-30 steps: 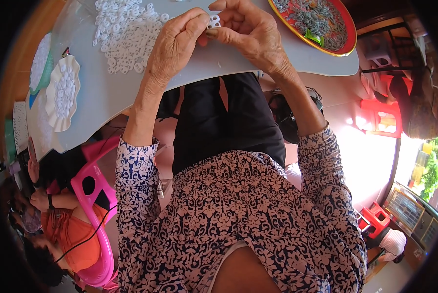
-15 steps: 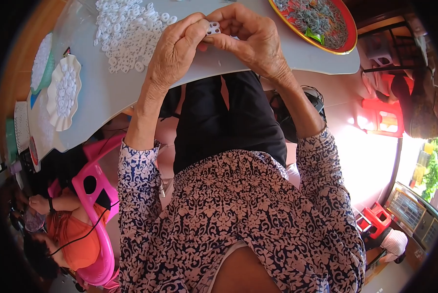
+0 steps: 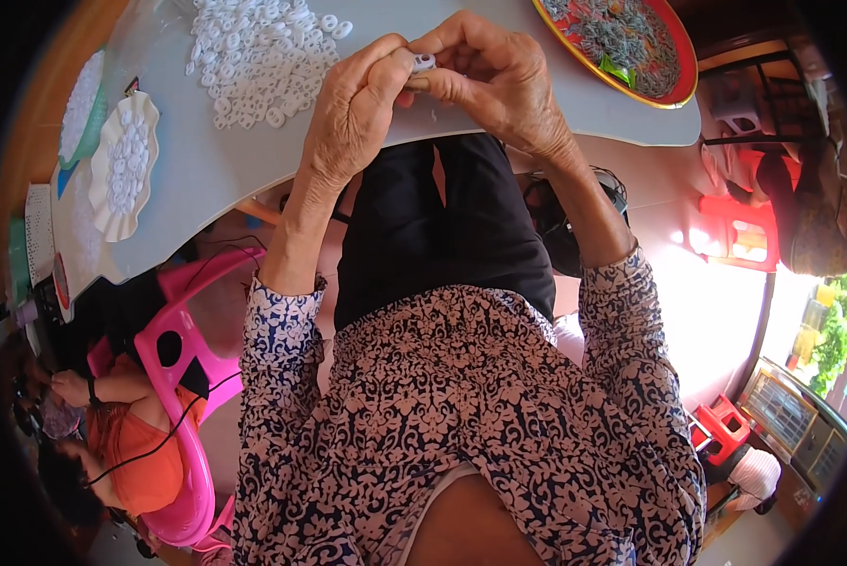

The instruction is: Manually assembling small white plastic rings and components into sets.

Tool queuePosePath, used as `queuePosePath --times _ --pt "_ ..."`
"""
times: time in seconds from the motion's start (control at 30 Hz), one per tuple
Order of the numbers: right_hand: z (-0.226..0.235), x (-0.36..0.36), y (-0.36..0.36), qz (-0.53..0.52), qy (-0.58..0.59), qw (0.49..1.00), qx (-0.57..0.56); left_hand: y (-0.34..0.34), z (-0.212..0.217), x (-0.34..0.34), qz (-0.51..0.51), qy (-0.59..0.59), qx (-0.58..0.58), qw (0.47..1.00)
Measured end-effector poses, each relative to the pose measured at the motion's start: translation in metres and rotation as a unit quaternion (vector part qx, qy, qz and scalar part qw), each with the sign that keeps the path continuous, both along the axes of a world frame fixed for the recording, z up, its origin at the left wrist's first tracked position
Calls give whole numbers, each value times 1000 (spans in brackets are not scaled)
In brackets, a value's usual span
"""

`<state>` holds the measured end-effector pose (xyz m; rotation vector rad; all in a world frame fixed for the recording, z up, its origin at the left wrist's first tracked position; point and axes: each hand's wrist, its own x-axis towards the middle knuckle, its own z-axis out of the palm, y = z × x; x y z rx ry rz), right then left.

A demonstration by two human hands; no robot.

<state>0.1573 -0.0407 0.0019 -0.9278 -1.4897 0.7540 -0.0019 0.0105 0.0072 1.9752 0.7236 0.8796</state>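
Holds a small white piece (image 3: 425, 62) between left hand (image 3: 355, 113) and right hand (image 3: 503, 85), over the near edge of the grey table (image 3: 244, 168). Compared with half a second ago, shows less of its holed face, now tipped closer to edge-on. Runs roughly left to right along the visible long axis, partly hidden by fingers. Curls left fingers tight against it; pinches it narrowly with right thumb and forefinger. Lies near loosely heaped, smooth white rings (image 3: 263, 71), a wavy-rimmed cream dish (image 3: 112, 226) and a gold-rimmed red tray (image 3: 685, 83) of tangled grey bits (image 3: 631, 42).
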Motion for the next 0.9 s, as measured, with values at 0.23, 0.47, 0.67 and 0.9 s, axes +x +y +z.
queuePosePath --times 0.23,0.47,0.67,0.9 --pt "1 5 0 -30 -57 998 14 2 4 4 -27 -6 102 994" --pt "7 4 -2 0 -24 1000 -12 5 -1 2 -53 -39 83 994" --pt "10 10 3 41 62 992 -98 2 8 0 -15 -12 -112 993" --pt "9 9 5 22 46 995 -89 0 6 3 -9 -31 -90 995"
